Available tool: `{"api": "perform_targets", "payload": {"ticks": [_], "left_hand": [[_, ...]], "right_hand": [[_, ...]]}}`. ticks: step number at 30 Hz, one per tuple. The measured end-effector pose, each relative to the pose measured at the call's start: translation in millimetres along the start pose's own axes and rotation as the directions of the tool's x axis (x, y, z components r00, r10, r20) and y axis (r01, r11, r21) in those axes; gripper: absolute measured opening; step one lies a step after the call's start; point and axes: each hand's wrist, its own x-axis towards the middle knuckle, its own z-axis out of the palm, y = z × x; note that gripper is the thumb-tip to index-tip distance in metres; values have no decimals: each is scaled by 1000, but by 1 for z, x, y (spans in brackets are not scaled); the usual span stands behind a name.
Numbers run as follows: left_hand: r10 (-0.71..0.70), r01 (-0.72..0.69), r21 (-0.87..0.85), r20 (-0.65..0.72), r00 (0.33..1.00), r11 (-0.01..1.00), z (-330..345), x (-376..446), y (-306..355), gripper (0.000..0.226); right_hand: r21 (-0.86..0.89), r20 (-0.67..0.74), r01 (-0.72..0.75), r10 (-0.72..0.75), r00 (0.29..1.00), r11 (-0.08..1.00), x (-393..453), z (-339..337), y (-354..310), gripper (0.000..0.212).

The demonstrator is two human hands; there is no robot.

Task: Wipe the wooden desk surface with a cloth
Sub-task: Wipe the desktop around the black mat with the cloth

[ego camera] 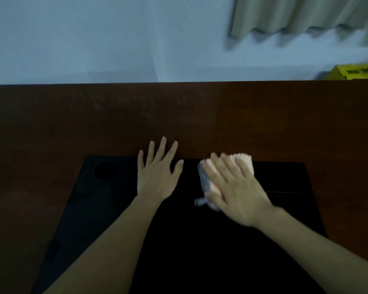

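A dark reddish-brown wooden desk [200,115] fills the view. A large black mat [106,200] lies on its near half. My right hand [234,187] lies flat with straight fingers, pressing a folded pale pink and grey cloth [245,161] onto the mat near its far edge; the hand and cloth are blurred by motion. My left hand [157,170] rests flat with fingers spread at the mat's far edge, its fingertips on the bare wood. Most of the cloth is hidden under my right hand.
A pale blue wall rises behind the desk's far edge. A beige curtain [306,15] hangs at the upper right. A yellow box [357,72] sits beyond the desk's far right corner. A round dark mark [105,170] shows on the mat's far left.
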Motion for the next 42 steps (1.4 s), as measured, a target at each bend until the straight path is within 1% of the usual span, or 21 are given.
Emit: {"api": "perform_targets", "payload": {"ticks": [2, 4, 5, 7, 10, 13, 15, 18, 20, 21, 22, 24, 26, 29, 32, 34, 36, 38, 39, 41, 42], "left_hand": [[-3, 4, 18, -31, 1000, 1000, 1, 0, 1, 62], [4, -4, -3, -28, 1000, 1000, -1, -1, 0, 62], [15, -15, -24, -14, 1000, 1000, -2, 0, -1, 61], [29, -28, -61, 10, 1000, 998, -5, 1, -3, 61], [27, -27, -60, -2, 1000, 998, -3, 3, -3, 60], [27, -28, -70, -9, 1000, 997, -2, 5, -4, 60], [16, -17, -65, -5, 1000, 998, -3, 3, -2, 60], [-12, 12, -33, -23, 1000, 999, 0, 0, 1, 60], [-20, 18, -22, -55, 998, 1000, 2, -2, 2, 61], [-19, 18, -22, -64, 998, 1000, 3, -3, 2, 61], [-16, 14, -25, -66, 998, 1000, 3, -2, 1, 61], [-7, 5, -39, -54, 999, 999, 2, -1, 0, 61], [-4, 2, -49, -39, 999, 999, 0, -1, 0, 62], [-8, 6, -51, -38, 999, 999, 0, -2, 2, 62], [-8, 5, -50, -45, 999, 999, 0, -1, 1, 60], [-9, 6, -56, -49, 999, 998, 0, -2, 1, 60], [-15, 12, -47, -65, 998, 999, 1, -3, 1, 60], [-25, 23, -27, -84, 996, 999, 3, -3, 2, 59], [-27, 25, -24, -93, 995, 999, 4, -4, 2, 59], [-26, 24, -29, -99, 995, 999, 4, -4, 3, 59], [-24, 21, -33, -91, 996, 999, 3, -4, 3, 59]], "right_hand": [[10, 12, 139, -139, 990, 990, -20, 8, 12, 69], [-2, 30, 150, -150, 988, 989, -19, 4, 42, 70], [-18, -3, 104, -104, 995, 994, -11, 0, 59, 73], [-39, -36, -61, 60, 998, 997, 14, -14, 90, 78], [-1, -2, -301, 301, 954, 954, 54, -30, 110, 77], [22, 6, -369, 369, 929, 929, 72, -31, 82, 72], [-12, -9, -297, 297, 955, 955, 62, -24, 52, 70], [-4, 11, -40, 40, 999, 999, 21, -9, 11, 71], [31, 45, 168, -169, 985, 985, -14, 2, 3, 71], [37, 35, 235, -236, 971, 971, -26, 6, 9, 71], [44, 35, 257, -258, 965, 966, -34, 9, 23, 71], [26, 15, 172, -173, 985, 985, -35, 7, 58, 73], [-19, -49, -16, 15, 999, 1000, -19, -2, 93, 75], [-12, -31, -289, 289, 957, 957, 23, -19, 121, 79], [29, -15, -410, 411, 912, 912, 55, -24, 102, 74], [8, -25, -377, 377, 926, 926, 57, -20, 72, 74], [3, -37, -266, 266, 963, 964, 41, -10, 37, 82], [28, -29, -49, 50, 998, 998, 6, -1, 9, 78], [54, -9, 66, -65, 998, 996, -12, 3, 2, 74], [69, 33, 204, -207, 978, 976, -33, 5, 20, 73], [29, 15, 201, -201, 979, 979, -35, 7, 40, 73]]}}
